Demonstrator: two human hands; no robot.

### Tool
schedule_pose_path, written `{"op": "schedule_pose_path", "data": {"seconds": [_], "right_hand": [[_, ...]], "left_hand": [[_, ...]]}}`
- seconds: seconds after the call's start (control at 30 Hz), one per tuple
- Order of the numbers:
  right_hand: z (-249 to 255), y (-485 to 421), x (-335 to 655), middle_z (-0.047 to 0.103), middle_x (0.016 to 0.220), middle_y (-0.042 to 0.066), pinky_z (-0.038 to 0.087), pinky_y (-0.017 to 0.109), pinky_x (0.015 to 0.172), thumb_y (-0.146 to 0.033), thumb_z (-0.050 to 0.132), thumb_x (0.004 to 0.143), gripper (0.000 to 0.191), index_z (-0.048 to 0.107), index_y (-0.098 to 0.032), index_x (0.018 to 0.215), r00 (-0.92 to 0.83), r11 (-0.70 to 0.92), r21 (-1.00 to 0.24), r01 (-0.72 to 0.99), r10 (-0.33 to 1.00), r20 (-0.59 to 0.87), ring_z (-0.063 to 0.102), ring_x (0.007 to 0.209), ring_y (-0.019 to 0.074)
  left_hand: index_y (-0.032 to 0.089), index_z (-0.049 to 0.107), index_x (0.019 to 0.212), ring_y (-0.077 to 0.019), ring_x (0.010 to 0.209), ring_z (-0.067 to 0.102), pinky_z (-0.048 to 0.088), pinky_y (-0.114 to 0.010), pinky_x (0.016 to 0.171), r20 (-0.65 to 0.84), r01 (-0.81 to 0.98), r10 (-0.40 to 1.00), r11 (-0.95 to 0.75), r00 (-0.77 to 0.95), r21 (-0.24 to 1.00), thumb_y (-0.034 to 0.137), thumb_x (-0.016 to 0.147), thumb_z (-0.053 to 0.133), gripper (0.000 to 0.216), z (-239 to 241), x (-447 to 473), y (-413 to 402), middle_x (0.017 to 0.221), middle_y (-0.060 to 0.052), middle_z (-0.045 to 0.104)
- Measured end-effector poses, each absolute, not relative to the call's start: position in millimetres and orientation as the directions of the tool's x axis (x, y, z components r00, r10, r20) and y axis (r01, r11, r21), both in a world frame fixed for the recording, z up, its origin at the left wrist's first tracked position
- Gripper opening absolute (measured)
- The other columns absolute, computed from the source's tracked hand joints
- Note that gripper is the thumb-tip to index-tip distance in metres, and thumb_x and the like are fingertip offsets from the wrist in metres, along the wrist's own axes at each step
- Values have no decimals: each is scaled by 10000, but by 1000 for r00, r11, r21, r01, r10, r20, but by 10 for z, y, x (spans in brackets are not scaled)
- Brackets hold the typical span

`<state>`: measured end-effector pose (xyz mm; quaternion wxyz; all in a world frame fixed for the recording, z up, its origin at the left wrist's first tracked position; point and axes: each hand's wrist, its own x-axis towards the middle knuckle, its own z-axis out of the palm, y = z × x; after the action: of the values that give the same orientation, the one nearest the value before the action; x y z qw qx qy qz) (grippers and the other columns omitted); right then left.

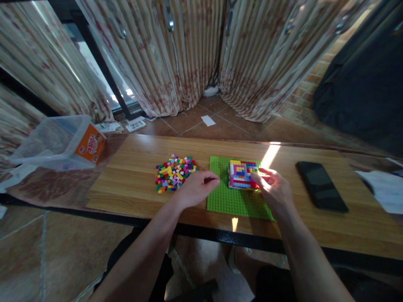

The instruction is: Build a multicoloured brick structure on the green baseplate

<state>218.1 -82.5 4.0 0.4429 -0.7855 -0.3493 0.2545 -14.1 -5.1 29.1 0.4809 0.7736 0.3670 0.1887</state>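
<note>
A low, many-coloured block of toy building bricks (241, 174) stands on a green studded baseplate (228, 203). My right hand (275, 188) is at the block's right end, thumb and fingers curled against it. Sun glare blurs the spot where they meet. Over the baseplate's left edge hovers my left hand (200, 186), thumb and fingertips drawn together in a pinch. Whatever may be between those fingertips is too small to see. Just left of it lies a heap of loose small bricks (173, 172) in mixed colours, partly covered by the hand.
A black smartphone (321, 186) lies on the wooden tabletop (126, 176) at the right. Beyond the left end is a clear plastic bin (53, 140) with an orange label. Papers (382, 188) lie at the far right. Curtains (195, 54) hang behind the table.
</note>
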Motion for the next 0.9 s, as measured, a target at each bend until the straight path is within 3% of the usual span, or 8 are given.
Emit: {"op": "schedule_pose_path", "data": {"seconds": [0.23, 0.33, 0.43, 0.57, 0.73, 0.9], "right_hand": [[20, -837, 2214, 724, 860, 120, 505, 292, 526, -597, 762, 624, 799, 619, -94, 1228, 596, -346, -904, 250, 791, -138, 674, 732, 217], [42, -857, 2236, 702, 792, 69, 482, 257, 495, -617, 718, 680, 690, 648, -126, 1160, 613, -278, -950, 139, 778, -138, 633, 635, 159], [116, -859, 2197, 657, 720, 19, 457, 232, 496, -602, 653, 758, 499, 690, -162, 990, 719, -131, -985, 115, 695, -9, 569, 562, 106], [233, -856, 1998, 657, 730, 13, 491, 260, 574, -497, 636, 824, 350, 700, -191, 981, 758, -8, -947, 320, 602, 251, 594, 610, 120], [261, -883, 1550, 716, 868, 43, 537, 306, 673, -414, 623, 859, 232, 706, -225, 965, 528, 95, -854, 512, 749, 400, 657, 716, 161], [161, -853, 1119, 709, 895, 39, 539, 288, 698, -311, 557, 905, 168, 697, -234, 959, 51, 285, -643, 711, 891, 451, 664, 766, 165]], "left_hand": [[145, 703, 946, -158, 816, 643, 492, -270, 747, -15, 349, 787, -256, 616, 902, 278, 889, 539, 220, 334, -242, 31, 907, -46, 728], [143, 703, 945, -157, 800, 642, 496, -269, 731, 8, 358, 836, -245, 549, 901, 275, 880, 544, 217, 379, -337, 97, 892, -49, 725], [147, 703, 942, -156, 787, 641, 500, -273, 732, 26, 379, 878, -233, 478, 895, 284, 868, 558, 213, 422, -443, 161, 876, -45, 722], [143, 712, 911, -158, 807, 637, 493, -273, 763, 81, 412, 902, -271, 423, 870, 292, 868, 554, 222, 456, -612, 255, 856, -43, 722], [141, 721, 935, -156, 750, 628, 473, -249, 686, 79, 537, 961, -215, 264, 816, 263, 875, 517, 246, 503, -872, 357, 829, -41, 721], [154, 735, 831, -164, 713, 619, 447, -253, 652, 29, 763, 981, -167, 190, 625, 127, 812, 509, 228, 528, -1084, 379, 756, -35, 714]]}}
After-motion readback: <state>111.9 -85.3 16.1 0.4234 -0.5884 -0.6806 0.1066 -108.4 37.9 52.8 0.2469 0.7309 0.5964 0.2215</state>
